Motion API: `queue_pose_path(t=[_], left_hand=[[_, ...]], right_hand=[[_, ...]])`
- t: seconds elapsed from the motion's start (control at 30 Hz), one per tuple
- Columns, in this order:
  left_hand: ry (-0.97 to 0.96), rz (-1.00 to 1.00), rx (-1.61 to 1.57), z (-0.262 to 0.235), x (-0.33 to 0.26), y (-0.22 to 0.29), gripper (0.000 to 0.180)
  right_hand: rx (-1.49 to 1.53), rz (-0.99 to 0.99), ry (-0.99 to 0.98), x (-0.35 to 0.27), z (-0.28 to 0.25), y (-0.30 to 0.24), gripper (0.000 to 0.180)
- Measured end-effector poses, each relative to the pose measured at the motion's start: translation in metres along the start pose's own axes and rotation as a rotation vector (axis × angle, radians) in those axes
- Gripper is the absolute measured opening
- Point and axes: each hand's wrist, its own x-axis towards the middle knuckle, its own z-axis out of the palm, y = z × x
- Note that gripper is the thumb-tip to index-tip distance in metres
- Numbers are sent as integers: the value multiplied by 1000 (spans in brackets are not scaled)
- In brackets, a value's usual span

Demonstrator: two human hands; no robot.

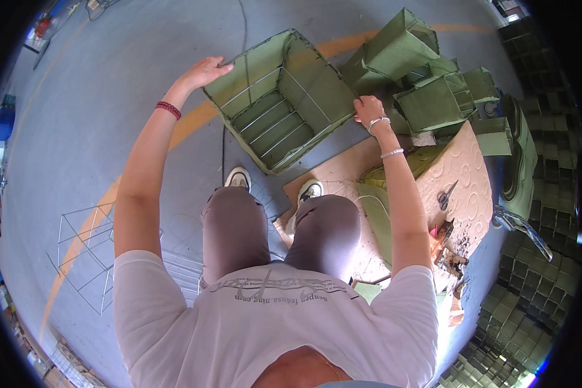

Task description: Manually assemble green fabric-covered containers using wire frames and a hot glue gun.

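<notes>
Both my arms reach forward to a large green open-topped box [307,74] with thin metal rods [265,132] running across its inside. My left hand [208,70] grips the box's upper left rim, thumb and fingers closed over the edge. At the right corner, my right hand [370,111] has its fingers curled round the rim. Tilted toward me, the box shows its inner walls and bottom. Its underside is hidden.
Several more green boxes [433,100] are heaped to the right. Scissors [446,195] lie on a tan patterned sheet [465,168] near my right arm. A wire frame [84,249] stands on the grey floor at left. Stacked dark green blocks [524,284] line the far right.
</notes>
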Motion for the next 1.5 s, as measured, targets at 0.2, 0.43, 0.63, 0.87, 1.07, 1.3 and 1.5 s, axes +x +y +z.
queue_pose_path(t=[0.2,0.43,0.63,0.87,1.07,1.3,1.5], left_hand=[[-289,-216,344,0,9,19,44],[384,373,60,3,-48,32,41],[112,767,248,29,-121,47,46],[-239,646,530,30,-102,55,44],[47,733,401,16,-115,53,70],[-173,527,602,20,-113,59,36],[53,513,492,54,-106,98,33]], right_hand=[[-304,-61,110,6,14,1,29],[109,-285,424,-36,-5,-18,34],[-51,-748,405,-79,8,-35,39],[-106,-820,311,-70,2,-35,47],[-27,-773,325,-89,-6,-47,53],[-118,-798,233,-91,9,-54,50],[-393,-805,332,-44,-32,-19,41]])
